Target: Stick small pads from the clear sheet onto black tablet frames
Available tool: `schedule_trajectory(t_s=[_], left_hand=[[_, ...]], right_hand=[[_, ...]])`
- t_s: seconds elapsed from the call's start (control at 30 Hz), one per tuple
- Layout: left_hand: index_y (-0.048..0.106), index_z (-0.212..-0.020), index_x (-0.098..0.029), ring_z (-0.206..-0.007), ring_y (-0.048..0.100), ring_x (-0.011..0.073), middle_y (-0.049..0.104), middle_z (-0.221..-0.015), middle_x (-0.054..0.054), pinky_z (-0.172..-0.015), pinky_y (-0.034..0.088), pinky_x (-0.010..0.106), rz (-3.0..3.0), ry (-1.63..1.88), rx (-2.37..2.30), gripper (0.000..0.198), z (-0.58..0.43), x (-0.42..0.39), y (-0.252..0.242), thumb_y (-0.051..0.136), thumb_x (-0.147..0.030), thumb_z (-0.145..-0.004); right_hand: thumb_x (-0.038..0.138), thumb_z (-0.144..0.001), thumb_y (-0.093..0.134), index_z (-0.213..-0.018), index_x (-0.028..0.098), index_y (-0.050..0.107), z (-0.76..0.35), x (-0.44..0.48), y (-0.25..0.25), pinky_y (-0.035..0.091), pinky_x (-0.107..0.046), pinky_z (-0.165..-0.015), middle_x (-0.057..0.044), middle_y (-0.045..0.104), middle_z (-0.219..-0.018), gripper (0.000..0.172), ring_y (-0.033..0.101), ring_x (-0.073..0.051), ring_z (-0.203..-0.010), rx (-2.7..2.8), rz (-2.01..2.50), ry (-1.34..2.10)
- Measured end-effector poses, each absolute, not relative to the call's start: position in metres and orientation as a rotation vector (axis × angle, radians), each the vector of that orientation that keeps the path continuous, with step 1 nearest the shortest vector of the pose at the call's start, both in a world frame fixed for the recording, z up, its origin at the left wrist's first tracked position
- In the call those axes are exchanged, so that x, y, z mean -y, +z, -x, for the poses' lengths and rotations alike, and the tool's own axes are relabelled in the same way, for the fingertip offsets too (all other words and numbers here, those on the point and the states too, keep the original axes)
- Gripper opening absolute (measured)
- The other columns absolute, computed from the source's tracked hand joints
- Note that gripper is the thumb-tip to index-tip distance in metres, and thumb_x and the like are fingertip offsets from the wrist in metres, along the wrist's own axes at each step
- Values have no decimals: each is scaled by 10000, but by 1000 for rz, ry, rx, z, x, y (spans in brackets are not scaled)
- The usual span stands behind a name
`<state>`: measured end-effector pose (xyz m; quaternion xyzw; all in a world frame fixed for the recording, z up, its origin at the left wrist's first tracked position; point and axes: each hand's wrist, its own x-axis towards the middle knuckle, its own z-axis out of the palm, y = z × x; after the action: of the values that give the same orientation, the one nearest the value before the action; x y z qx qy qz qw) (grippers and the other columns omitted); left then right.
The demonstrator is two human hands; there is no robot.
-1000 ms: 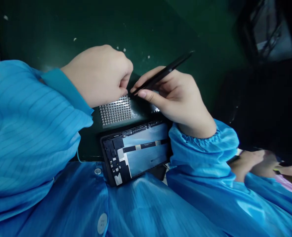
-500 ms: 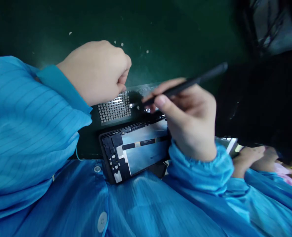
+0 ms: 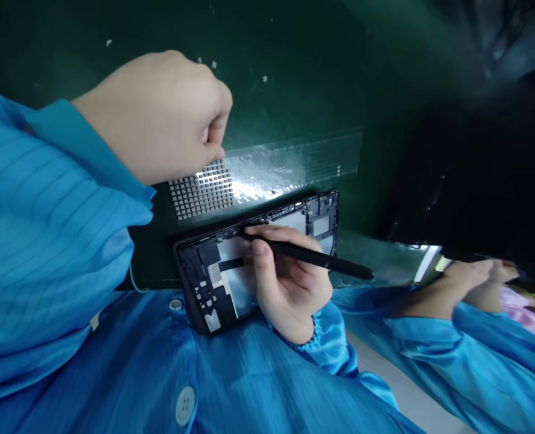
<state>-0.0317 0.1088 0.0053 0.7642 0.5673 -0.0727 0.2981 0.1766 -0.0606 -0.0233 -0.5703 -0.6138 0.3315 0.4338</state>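
Note:
My left hand point(image 3: 163, 117) is closed in a pinch at the upper edge of a clear plastic strip point(image 3: 289, 160), which lies flat on the green bench. The strip's left part carries a grid of small grey square pads point(image 3: 202, 191). My right hand point(image 3: 292, 283) is closed around slim black tweezers point(image 3: 312, 254), their points down at the upper long edge of an opened tablet point(image 3: 231, 289). That tablet lies tilted at the bench's near edge against my blue coat, its inner parts facing up. Whether the points hold a pad cannot be seen.
Several loose pads point(image 3: 265, 79) are scattered on the green bench point(image 3: 312, 66) beyond my hands. A large black object point(image 3: 457, 163) stands at the right. Past it, at the lower right, are a co-worker's hand point(image 3: 468, 274) and blue sleeve point(image 3: 443, 337).
My right hand has moved with the tweezers from the strip down and left to the tablet's edge, uncovering the strip's right part. My left hand keeps its pinch on the strip.

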Motion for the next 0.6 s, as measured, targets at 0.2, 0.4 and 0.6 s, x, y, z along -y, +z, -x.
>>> schedule_trajectory(t_s=[0.2, 0.4, 0.6], left_hand=[[786, -1043, -144, -1301, 731, 395, 666, -832, -3, -1237, 522, 671, -2068, -171, -1447, 233, 33, -109, 6, 674, -348, -1037], [784, -1065, -122, -1204, 752, 318, 682, -826, -12, -1252, 513, 579, -2140, -156, -1381, 305, 36, -113, 0, 746, -401, -946], [796, -996, -162, -1185, 755, 344, 633, -716, -14, -1232, 529, 644, -2155, -97, -1415, 296, 34, -109, -2, 673, -426, -945]], right_hand=[[197, -1015, 794, -1182, 304, 771, -187, 15, 8, 704, -433, -922, -42, 848, -1138, 200, 826, -242, -1033, 1818, 1461, 870], [606, -940, 852, -1061, 264, 787, -198, -99, -1, 685, -380, -1003, -34, 835, -1096, 369, 804, -225, -1041, 2015, 1237, 1365], [611, -910, 876, -1059, 268, 796, -199, -111, -17, 697, -345, -914, -30, 835, -1040, 383, 807, -214, -999, 2021, 1090, 1447]])
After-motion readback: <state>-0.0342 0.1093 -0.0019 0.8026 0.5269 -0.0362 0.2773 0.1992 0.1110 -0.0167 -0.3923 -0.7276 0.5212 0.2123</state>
